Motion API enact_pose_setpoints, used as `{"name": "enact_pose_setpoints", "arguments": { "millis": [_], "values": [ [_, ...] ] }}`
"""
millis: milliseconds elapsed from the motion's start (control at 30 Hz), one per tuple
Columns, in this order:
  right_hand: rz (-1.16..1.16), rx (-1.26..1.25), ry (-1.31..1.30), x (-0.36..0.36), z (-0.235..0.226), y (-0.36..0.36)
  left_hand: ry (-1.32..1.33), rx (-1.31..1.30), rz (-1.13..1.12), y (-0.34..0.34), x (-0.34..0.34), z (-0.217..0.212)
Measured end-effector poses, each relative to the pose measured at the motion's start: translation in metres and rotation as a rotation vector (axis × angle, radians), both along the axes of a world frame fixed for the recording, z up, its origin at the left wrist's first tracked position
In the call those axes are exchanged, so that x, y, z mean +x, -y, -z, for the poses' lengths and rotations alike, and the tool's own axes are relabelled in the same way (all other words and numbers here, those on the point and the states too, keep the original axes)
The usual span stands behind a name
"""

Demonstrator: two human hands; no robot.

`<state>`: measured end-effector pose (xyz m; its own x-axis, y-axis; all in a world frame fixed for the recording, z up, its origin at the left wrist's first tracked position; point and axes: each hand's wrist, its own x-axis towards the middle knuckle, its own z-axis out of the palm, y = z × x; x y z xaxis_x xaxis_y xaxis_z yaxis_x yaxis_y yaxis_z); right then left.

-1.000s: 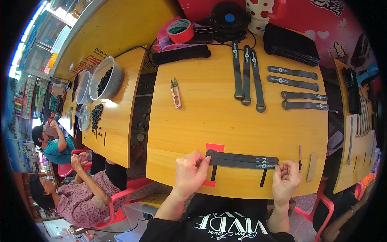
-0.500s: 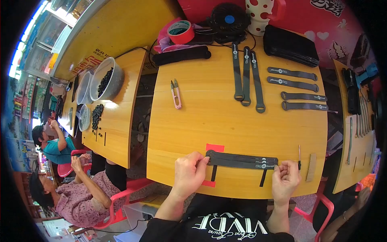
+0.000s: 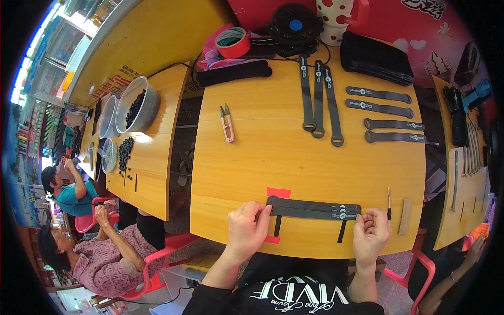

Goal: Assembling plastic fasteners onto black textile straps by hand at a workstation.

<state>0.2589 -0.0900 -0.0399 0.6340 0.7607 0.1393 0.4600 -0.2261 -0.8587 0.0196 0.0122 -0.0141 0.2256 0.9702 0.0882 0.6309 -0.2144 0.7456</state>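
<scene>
Near the front edge of the wooden table (image 3: 252, 168), a fanned stack of black straps (image 3: 310, 208) with white print lies stretched between my hands. My left hand (image 3: 247, 228) pinches the stack's left end, beside a piece of red tape (image 3: 279, 192). The right end sits between the thumb and fingers of my right hand (image 3: 370, 233). Two black strips of tape on the tabletop run out from under the stack. More single straps with slotted ends lie farther back: three side by side lengthwise (image 3: 318, 102) and several crosswise (image 3: 379, 109) at the right.
Pink thread snips (image 3: 227, 125) lie left of centre. At the back are a tape roll (image 3: 232, 43), a small fan (image 3: 295, 29), a dotted mug (image 3: 332, 21) and a black pile (image 3: 375, 58). A thin pointed tool (image 3: 389, 202) lies right. People sit at left, by tubs (image 3: 149, 115).
The whole view has shifted very slightly. Both hands keep their hold on the strap stack in nearly the same place.
</scene>
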Motion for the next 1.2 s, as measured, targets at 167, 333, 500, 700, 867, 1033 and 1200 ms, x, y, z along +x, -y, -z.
{"name": "enact_pose_setpoints", "arguments": {
  "millis": [167,333,500,700,867,1033,1200],
  "values": [
    [0.053,-0.006,-0.01,0.0,-0.002,0.001,-0.242,0.153,0.034,0.003,0.001,-0.002],
    [-0.003,0.008,0.044,-0.004,-0.004,0.004,-0.286,0.278,0.124,0.016,-0.009,-0.018],
    [-0.404,0.053,0.665,-0.05,-0.015,0.013,-0.565,0.193,0.562,0.033,-0.02,-0.024],
    [-0.531,-0.085,0.847,-0.075,-0.013,0.006,-0.661,0.201,0.598,0.027,-0.019,-0.017],
    [-0.482,-0.19,0.846,-0.056,-0.011,0.02,-0.687,0.188,0.592,0.026,-0.025,-0.006],
    [-0.329,-0.327,0.843,-0.019,-0.009,0.039,-0.724,0.166,0.599,0.025,-0.028,-0.005],
    [-0.307,-0.28,0.817,-0.007,-0.014,0.044,-0.736,0.185,0.593,0.025,-0.03,-0.001]
  ]
}}
